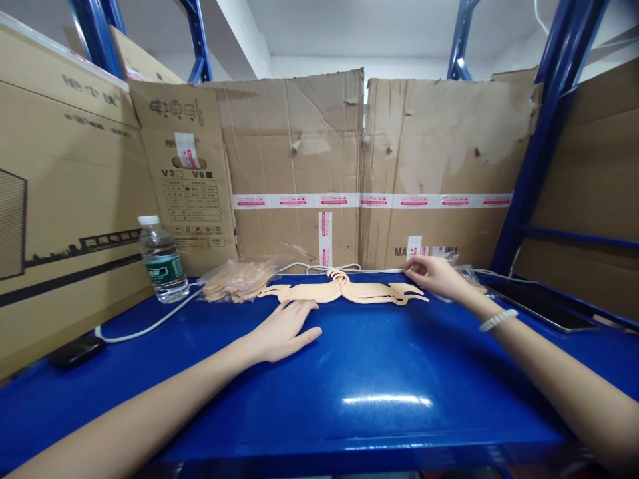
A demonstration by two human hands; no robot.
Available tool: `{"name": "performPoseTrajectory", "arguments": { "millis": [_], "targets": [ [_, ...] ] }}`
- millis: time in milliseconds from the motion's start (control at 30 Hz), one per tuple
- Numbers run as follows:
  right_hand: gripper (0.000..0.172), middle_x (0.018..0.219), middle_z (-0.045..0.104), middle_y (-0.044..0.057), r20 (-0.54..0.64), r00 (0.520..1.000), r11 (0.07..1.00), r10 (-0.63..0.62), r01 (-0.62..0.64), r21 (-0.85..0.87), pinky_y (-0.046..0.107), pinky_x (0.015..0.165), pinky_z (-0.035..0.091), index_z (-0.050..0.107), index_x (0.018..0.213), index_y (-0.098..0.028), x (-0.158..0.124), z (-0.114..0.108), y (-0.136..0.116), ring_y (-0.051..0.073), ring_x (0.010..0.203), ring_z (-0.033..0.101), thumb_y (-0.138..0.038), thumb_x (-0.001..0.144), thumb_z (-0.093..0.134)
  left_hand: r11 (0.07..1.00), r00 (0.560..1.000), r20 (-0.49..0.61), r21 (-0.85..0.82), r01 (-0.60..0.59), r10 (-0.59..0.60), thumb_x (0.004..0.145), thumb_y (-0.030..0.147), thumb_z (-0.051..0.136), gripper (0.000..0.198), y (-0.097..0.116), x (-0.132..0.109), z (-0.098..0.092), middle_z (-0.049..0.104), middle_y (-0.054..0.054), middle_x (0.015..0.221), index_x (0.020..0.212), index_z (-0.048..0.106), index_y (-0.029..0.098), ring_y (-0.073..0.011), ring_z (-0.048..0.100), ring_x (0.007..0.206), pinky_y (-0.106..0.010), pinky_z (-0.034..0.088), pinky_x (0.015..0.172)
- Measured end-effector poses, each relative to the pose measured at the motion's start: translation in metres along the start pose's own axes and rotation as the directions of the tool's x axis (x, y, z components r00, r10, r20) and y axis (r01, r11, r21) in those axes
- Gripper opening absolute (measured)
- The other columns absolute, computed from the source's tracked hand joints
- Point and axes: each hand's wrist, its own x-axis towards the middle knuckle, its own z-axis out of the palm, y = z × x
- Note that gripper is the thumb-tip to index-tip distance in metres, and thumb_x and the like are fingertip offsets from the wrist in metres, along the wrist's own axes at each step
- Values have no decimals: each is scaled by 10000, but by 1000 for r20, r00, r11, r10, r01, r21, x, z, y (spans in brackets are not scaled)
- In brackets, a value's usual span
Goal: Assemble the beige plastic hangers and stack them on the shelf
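Observation:
A fanned stack of beige hangers (317,292) lies on the blue table, hooks overlapping at the middle. My left hand (287,330) rests palm down at the stack's near left side, fingers stretched and thumb apart; it holds nothing. Just beyond the right end of the hangers is my right hand (433,274), its fingers curled together. Whatever may be between those fingertips is hidden. A clear plastic bag of beige pieces (239,279) lies left of the stack. Behind my right wrist, another clear bag (469,276) is partly covered.
On the left stand a water bottle (162,263) and a black device (77,351) with a white cable (150,328). A dark flat tablet-like object (544,307) lies at the right. Cardboard sheets (294,159) wall the back, between blue metal posts (542,133).

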Motion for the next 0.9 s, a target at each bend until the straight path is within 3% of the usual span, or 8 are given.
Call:
{"name": "performPoseTrajectory", "arguments": {
  "millis": [67, 167, 267, 367, 500, 633, 900],
  "targets": [
    [278, 845, 704, 88, -13, 1000, 1000, 11, -11, 18, 290, 695, 480, 638, 923, -147, 0, 2, 3, 220, 792, 658, -348, 836, 466, 1000, 999, -34, 16, 8, -8, 938, 509, 343, 523, -1, 0, 0, 489, -153, 1371, 1293, 453, 141, -270, 410, 1300, -469, 288, 1092],
    [459, 1125, 652, 173, 57, 996, 998, -70, 69, 14, 366, 890, 464, 603, 1119, -94, -3, 23, -4, 275, 1041, 612, -435, 894, 394, 996, 997, -40, 53, 72, -70, 933, 546, 313, 604, -3, 1, 4, 389, -167, 1454, 1354, 411, 125, -284, 314, 1367, -485, 235, 1119],
    [712, 1417, 405, 230, 221, 962, 985, -160, 169, -21, 459, 1075, 313, 421, 1363, -32, -4, 52, -22, 339, 1310, 385, -562, 891, 369, 977, 980, 16, 81, 198, -200, 909, 622, 260, 716, -7, 1, 9, 252, -167, 1519, 1415, 350, 123, -318, 185, 1413, -522, 180, 1128],
    [840, 1507, 215, 209, 351, 911, 970, -215, 243, -34, 473, 1140, 185, 281, 1446, -17, -3, 71, -35, 337, 1402, 177, -640, 884, 320, 944, 944, 56, 83, 319, -324, 883, 677, 222, 797, -13, 1, 11, 151, -169, 1541, 1461, 269, 129, -369, 118, 1414, -582, 177, 1100],
    [856, 1519, 178, 190, 420, 878, 966, -230, 258, -12, 485, 1145, 161, 227, 1471, -40, 1, 77, -36, 324, 1410, 148, -669, 891, 235, 932, 933, 45, 82, 354, -358, 862, 705, 241, 828, -26, 2, 12, 159, -178, 1536, 1480, 228, 155, -399, 131, 1404, -625, 179, 1070],
    [855, 1516, 194, 200, 441, 875, 972, -197, 233, -27, 469, 1146, 165, 221, 1468, -17, 1, 76, -32, 323, 1407, 163, -656, 900, 210, 933, 930, 81, 72, 353, -359, 859, 712, 237, 815, -35, 4, 14, 176, -153, 1536, 1482, 229, 186, -406, 136, 1402, -632, 167, 1066],
    [727, 1511, 221, 187, 403, 890, 970, -213, 243, -23, 479, 1141, 181, 261, 1460, -35, -1, 79, -25, 310, 1403, 191, -538, 936, 229, 929, 922, 114, 84, 361, -369, 859, 717, 162, 820, -28, 4, 11, 149, -109, 1547, 1483, 227, 188, -381, 101, 1415, -633, 138, 1080]
  ]
}}
